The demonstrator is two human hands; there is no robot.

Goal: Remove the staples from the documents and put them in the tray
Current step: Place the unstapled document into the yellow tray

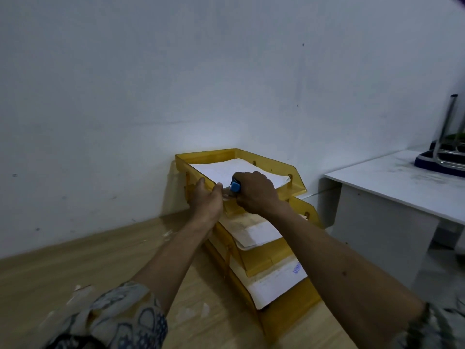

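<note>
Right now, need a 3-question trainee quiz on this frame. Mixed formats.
1. True or false: the right hand grips the blue staple remover.
2. Multiple choice: how many tiers does the yellow tray stack have? A two; B three; C five.
3. Fill in: the left hand rests at the front left corner of the ___ tier.

Key: 1 true; 2 B; 3 top.
</note>
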